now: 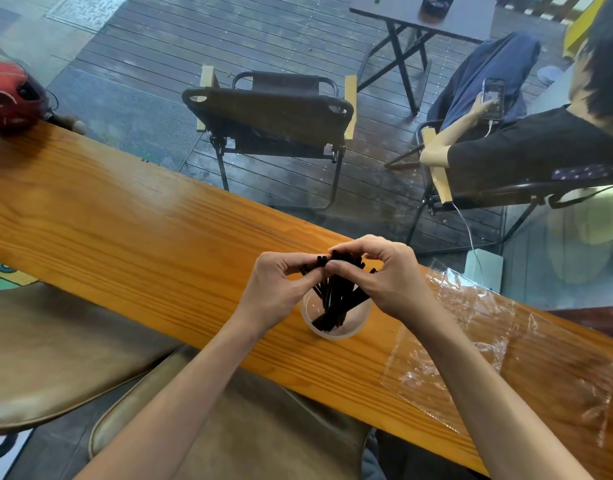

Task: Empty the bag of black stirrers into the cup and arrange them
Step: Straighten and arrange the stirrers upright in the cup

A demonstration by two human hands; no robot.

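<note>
Black stirrers (336,299) standing in cup (336,329), tops between fingers; left hand (277,289) and right hand (384,275) both pinching them; bag (488,341) lying right.

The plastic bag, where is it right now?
In the head view the empty clear plastic bag lies flat on the wooden counter, to the right of the cup and under the right forearm.

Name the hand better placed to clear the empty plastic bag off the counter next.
Right, probably. The empty plastic bag lies just beside the right hand; the left hand would have to cross over the cup. Both now pinch stirrers.
</note>
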